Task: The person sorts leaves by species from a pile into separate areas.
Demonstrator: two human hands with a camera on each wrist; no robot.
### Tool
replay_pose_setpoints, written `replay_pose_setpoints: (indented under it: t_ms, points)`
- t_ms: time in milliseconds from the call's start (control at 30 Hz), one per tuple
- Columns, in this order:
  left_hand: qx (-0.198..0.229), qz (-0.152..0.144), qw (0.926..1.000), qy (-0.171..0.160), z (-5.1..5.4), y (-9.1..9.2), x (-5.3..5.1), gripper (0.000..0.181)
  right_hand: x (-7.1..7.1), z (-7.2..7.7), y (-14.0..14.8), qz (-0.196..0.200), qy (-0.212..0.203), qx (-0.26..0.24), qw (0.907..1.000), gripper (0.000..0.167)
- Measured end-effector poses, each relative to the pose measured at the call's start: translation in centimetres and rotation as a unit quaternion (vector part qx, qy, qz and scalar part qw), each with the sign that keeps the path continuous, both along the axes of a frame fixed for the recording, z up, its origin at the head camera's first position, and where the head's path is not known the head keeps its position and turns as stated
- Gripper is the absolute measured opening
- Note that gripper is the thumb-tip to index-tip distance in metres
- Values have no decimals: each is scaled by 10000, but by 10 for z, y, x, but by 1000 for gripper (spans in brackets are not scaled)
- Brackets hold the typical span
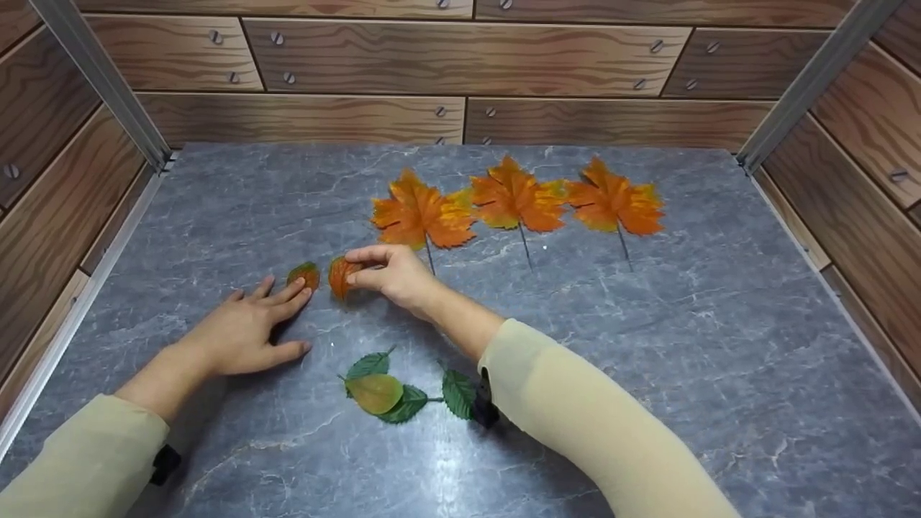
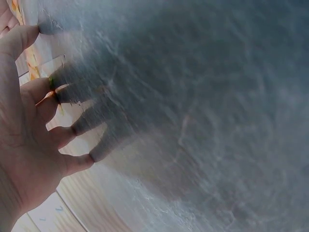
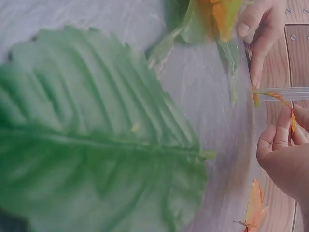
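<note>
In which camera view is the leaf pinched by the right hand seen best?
The head view: there the small orange leaf in the right hand shows its broad side. The right wrist view shows it thin, almost edge-on; in the left wrist view I cannot make it out.

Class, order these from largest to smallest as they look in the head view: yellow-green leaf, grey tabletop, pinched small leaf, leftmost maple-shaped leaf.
1. Grey tabletop
2. Leftmost maple-shaped leaf
3. Yellow-green leaf
4. Pinched small leaf, as visible; the right hand covers part, so full size is unsure.
</note>
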State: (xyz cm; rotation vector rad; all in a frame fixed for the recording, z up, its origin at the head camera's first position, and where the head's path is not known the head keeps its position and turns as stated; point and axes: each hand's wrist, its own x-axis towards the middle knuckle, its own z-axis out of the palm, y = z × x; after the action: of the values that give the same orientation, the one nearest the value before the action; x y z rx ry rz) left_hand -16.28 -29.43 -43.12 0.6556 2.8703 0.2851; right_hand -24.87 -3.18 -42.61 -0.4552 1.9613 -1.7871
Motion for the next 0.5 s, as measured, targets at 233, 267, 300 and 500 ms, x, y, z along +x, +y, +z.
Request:
replay_pose_setpoints:
  t_ms: [233, 267, 300, 500]
  points:
    - [-14, 15, 10000, -13, -1, 0, 0, 87, -1, -3, -2, 255, -443, -68, 9987, 39]
    - [-17, 14, 10000, -8, -1, 0, 0, 87, -1, -3, -3, 310, -449, -12, 9985, 39]
    - [-21, 13, 10000, -1, -1, 0, 0, 87, -1, -3, -3, 373, -465, 37, 9982, 40]
    - [-26, -9, 10000, 13, -1, 0, 0, 87, -3, -2, -2, 600, -539, 228, 9965, 44]
